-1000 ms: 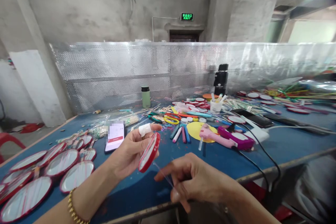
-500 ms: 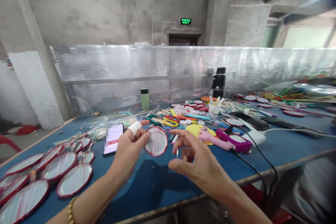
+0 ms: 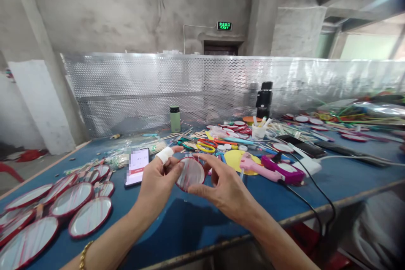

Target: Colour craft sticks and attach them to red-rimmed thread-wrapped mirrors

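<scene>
A small round disc with a red rim and a pale striped face (image 3: 190, 172) is held up above the blue table. My left hand (image 3: 161, 173), with white tape round one finger, pinches the disc's left edge between thumb and fingers. At its right side my right hand (image 3: 223, 183) is closed round the edge, thumb low on the face and index finger at the top rim. The backs of the disc and of some fingers are hidden. Larger red-rimmed discs (image 3: 90, 217) lie at the left, some overlapping.
Left of centre lies a lit phone (image 3: 138, 167). A pink glue gun (image 3: 259, 167) rests partly on a yellow disc (image 3: 232, 159), its black cable running over the front edge. Yellow-handled scissors (image 3: 205, 147), a green bottle (image 3: 175, 119) and a white cup (image 3: 258, 130) stand or lie farther back.
My right hand has moved left and closed round the disc's right edge; before, it was apart from it, fingers curled. The disc has shifted slightly right and down.
</scene>
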A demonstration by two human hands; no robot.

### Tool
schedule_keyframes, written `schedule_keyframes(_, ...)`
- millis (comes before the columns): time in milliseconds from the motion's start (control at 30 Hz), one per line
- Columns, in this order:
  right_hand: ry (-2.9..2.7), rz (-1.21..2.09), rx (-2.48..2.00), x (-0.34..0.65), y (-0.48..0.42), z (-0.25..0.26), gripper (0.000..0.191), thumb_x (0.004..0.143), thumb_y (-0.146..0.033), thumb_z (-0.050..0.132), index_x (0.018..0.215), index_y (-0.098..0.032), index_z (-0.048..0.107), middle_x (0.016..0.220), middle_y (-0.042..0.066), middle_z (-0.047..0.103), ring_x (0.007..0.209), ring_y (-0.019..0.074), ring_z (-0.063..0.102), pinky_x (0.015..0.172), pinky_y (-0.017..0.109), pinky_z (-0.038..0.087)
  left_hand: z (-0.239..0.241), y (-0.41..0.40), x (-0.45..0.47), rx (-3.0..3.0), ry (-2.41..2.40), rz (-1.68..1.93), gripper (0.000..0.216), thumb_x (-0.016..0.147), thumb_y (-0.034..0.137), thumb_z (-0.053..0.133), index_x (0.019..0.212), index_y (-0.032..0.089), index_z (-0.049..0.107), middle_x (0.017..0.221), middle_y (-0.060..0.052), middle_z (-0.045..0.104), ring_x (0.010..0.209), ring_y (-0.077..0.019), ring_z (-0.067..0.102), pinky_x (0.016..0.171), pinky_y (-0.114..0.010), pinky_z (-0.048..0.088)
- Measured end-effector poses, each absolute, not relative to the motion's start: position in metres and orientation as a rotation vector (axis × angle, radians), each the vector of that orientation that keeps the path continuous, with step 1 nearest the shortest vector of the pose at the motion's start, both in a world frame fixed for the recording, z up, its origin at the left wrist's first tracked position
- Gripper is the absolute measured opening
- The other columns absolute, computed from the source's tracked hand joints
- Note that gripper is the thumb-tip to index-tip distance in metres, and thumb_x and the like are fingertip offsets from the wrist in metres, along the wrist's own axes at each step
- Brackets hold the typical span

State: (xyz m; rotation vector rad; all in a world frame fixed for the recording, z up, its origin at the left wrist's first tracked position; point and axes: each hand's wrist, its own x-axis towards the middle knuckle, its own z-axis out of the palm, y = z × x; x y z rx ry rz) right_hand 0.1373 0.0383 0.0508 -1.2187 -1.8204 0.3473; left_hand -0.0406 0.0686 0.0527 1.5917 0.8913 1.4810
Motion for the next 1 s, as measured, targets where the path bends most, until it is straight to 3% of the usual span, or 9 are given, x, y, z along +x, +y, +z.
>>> schedule_keyframes(333,-1.856,0.442,-1.12,0.134,0.043,0.047,0.065,0.072,-0.059,0.079,0.126,-0.025,0.063,0.113,0.005,0.07,0.099,0.0241,0.064,0.087,0.038,0.049,0.052,0.068,-0.041,1.593,0.882,1.476,0.041,0.083,0.029,0.068,0.121,0.017,0.061,0.066,0.008,0.05,0.059,-0.0103,0.045,0.058,-0.023,0.039)
schedule_keyframes(567,-1.734,0.733,-1.026,0.123,0.038,0.046,0.044,0.077,-0.044,0.079,0.111,-0.019,0.067,0.09,0.002,0.07,0.078,0.0176,0.061,0.067,0.028,0.048,0.049,0.066,-0.041,1.513,0.825,1.519,0.041,0.082,0.029,0.071,0.12,0.018,0.062,0.065,0.007,0.055,0.059,-0.0106,0.047,0.058,-0.022,0.039)
schedule_keyframes(833,-1.655,0.946,-0.892,0.12,0.034,0.04,0.075,0.064,-0.039,0.09,0.13,-0.025,0.057,0.111,0.004,0.07,0.094,0.0223,0.065,0.08,0.034,0.053,0.052,0.066,-0.042,1.562,0.885,1.549,0.042,0.083,0.029,0.069,0.122,0.017,0.061,0.068,0.006,0.058,0.061,-0.0108,0.046,0.057,-0.023,0.038)
schedule_keyframes(900,-1.64,0.99,-0.839,0.117,0.034,0.039,0.076,0.063,-0.037,0.091,0.13,-0.025,0.057,0.115,0.005,0.069,0.102,0.0242,0.064,0.088,0.036,0.051,0.052,0.066,-0.042,1.581,0.89,1.562,0.042,0.083,0.027,0.068,0.124,0.018,0.061,0.067,0.007,0.056,0.06,-0.0103,0.045,0.057,-0.022,0.037)
schedule_keyframes(1000,-1.546,1.05,-0.762,0.111,0.036,0.037,0.07,0.064,-0.038,0.09,0.124,-0.021,0.06,0.113,0.005,0.069,0.101,0.0234,0.064,0.087,0.034,0.051,0.052,0.066,-0.042,1.563,0.859,1.555,0.047,0.084,0.026,0.067,0.13,0.018,0.057,0.066,0.008,0.055,0.061,-0.0102,0.045,0.057,-0.022,0.038)
